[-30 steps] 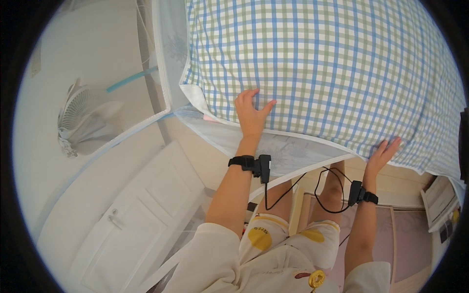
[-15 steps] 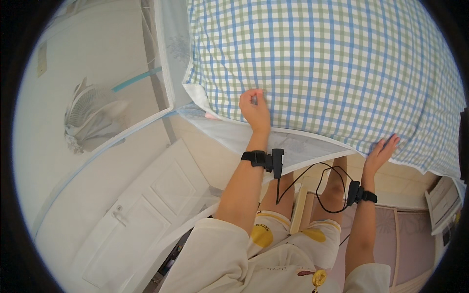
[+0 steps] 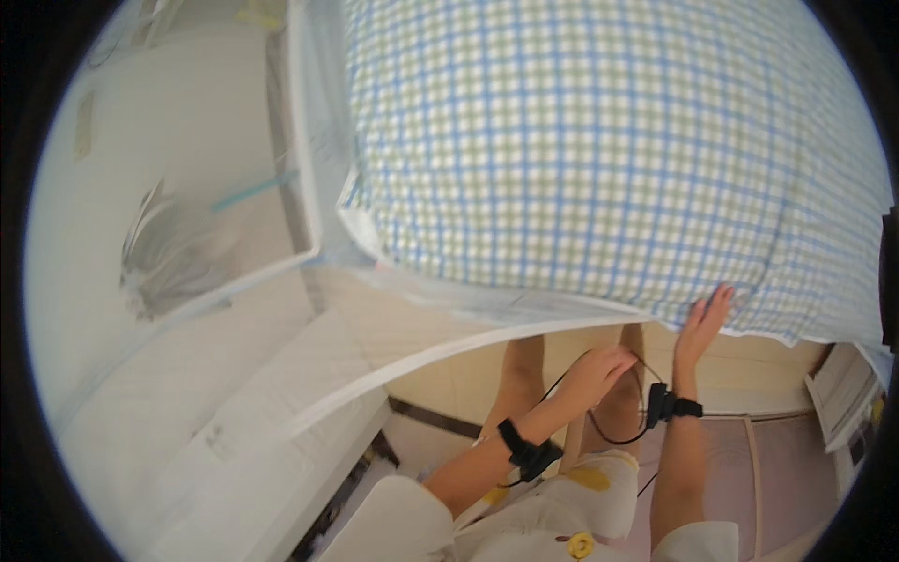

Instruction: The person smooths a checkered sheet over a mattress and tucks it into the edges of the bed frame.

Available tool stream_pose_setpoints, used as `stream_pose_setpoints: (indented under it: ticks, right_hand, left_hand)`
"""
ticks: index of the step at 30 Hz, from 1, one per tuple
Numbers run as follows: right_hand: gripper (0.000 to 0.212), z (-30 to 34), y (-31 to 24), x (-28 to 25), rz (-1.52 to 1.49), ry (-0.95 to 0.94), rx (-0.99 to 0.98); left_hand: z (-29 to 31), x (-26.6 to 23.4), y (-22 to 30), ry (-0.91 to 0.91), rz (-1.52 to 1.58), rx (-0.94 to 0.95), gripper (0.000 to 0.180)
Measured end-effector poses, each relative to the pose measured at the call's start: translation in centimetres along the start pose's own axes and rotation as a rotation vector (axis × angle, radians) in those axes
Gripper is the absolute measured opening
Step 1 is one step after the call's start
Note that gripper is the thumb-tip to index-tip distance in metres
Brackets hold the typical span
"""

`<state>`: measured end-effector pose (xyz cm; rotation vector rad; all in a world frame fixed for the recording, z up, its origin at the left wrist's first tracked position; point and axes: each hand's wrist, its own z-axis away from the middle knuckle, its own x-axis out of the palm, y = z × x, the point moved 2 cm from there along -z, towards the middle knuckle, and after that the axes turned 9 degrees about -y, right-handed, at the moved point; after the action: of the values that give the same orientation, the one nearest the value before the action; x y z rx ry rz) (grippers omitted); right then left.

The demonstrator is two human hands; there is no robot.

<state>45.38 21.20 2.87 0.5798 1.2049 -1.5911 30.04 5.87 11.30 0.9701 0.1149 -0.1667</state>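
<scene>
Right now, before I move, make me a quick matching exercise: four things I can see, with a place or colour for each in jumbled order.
1. checked cloth
2. left hand
3. right hand
4. right wrist strap

A. on the checked cloth, near its lower edge in the picture
B. black
C. blue, green and white
D. off the checked cloth, below its lower edge in the picture

Pairs: 1-C, 2-D, 3-A, 4-B
</scene>
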Motion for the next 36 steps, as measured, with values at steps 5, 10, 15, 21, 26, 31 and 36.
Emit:
stream_pose_setpoints:
  ticks: [5, 10, 15, 21, 26, 31, 36]
  right_hand:
    - [0.056, -3.5, -4.0, -1.3, -0.152, 0.165, -0.087]
    - [0.05, -11.3, -15.3, -2.1, -0.102, 0.069, -0.386]
    - [0.045, -15.8, -15.0, -3.9, 0.429, 0.075, -0.544]
    - [0.05, -7.0, 10.7, -6.0, 0.497, 0.162, 0.294]
    - [0.049, -5.5, 15.3, -6.0, 0.299, 0.154, 0.142]
    - [0.05, -5.4, 16.8, -6.9, 0.389, 0.156, 0.07]
    - [0.05, -6.2, 15.3, -7.4, 0.326, 0.237, -0.095]
  left_hand:
    - [1.0, 1.3, -2.5, -0.73, -0.255, -0.352, 0.019]
    - [-4.6, -2.9, 1.2, -0.568, -0.228, -0.14, 0.02]
    - [-11.6, -6.7, 6.4, -0.353, -0.563, -0.1, 0.018]
    - [-19.7, -21.0, 4.9, 0.489, -0.439, 0.085, 0.039]
    - [-21.4, -33.6, -1.1, 0.764, -0.846, 0.039, 0.046]
    - [-16.8, -39.8, -6.0, 0.938, -0.836, -0.411, 0.052]
    - [-21.1, -25.9, -2.7, 0.525, -0.995, 0.015, 0.054]
